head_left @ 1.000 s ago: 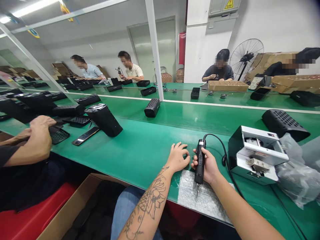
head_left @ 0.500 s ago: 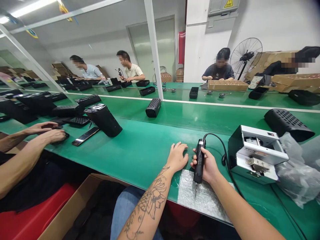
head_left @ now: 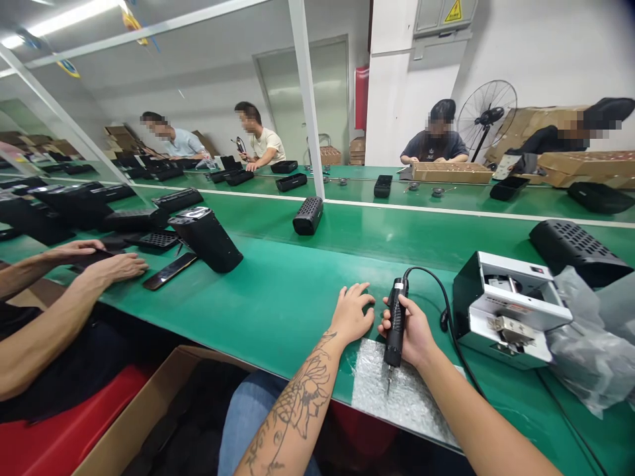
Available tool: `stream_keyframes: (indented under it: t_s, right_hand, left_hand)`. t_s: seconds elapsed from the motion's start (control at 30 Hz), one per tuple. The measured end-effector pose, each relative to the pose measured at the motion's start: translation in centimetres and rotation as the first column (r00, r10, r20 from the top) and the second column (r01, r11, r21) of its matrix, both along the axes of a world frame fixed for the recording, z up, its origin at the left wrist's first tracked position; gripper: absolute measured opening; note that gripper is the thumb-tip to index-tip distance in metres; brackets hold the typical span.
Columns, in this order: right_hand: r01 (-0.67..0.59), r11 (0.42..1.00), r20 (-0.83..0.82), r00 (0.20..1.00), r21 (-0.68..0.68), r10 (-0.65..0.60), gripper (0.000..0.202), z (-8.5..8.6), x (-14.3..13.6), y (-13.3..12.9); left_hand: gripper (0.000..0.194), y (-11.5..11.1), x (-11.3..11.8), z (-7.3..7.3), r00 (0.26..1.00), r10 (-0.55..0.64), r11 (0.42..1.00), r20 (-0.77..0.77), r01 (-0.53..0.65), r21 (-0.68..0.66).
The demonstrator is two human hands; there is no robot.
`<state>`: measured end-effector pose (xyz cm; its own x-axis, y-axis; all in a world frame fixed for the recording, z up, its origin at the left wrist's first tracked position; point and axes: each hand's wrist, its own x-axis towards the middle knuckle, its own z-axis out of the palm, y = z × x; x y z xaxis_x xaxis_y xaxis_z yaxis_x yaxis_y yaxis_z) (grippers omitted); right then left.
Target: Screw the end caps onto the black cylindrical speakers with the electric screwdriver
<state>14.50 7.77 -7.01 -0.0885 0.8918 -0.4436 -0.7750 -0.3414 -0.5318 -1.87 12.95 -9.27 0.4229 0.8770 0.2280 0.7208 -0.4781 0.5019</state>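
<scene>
My right hand (head_left: 413, 328) is wrapped round a black electric screwdriver (head_left: 395, 324), held upright with its thin bit pointing down over a sheet of bubble wrap (head_left: 370, 380). A black cord (head_left: 448, 311) loops from the tool's top to the right. My left hand (head_left: 352, 311) rests on the green bench (head_left: 278, 297) beside the screwdriver, fingers spread and holding nothing. Right of my right hand stands a white and black screw feeder machine (head_left: 516, 311).
At left, a co-worker's hands (head_left: 112, 268) handle a dark part near a phone (head_left: 170, 271) and a tilted black housing (head_left: 206, 239). A perforated black case (head_left: 307, 215) sits mid-bench. Clear plastic bags (head_left: 585, 350) lie far right; an open cardboard box (head_left: 129, 410) is below.
My hands and the screwdriver hold the same pose. The co-worker's near hand at left has moved right and flattened out. Across the bench, a seated person's arm has shifted over a black case.
</scene>
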Motion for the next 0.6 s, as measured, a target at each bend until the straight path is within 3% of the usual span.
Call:
stream_keyframes:
  t_s: [0.6]
  right_hand:
    - [0.006, 1.0, 0.001, 1.0, 0.001, -0.006, 0.028, -0.13, -0.04, 0.05]
  left_hand:
    - [0.023, 0.1, -0.04, -0.18, 1.0, -0.004, 1.0, 0.0, 0.004, -0.004]
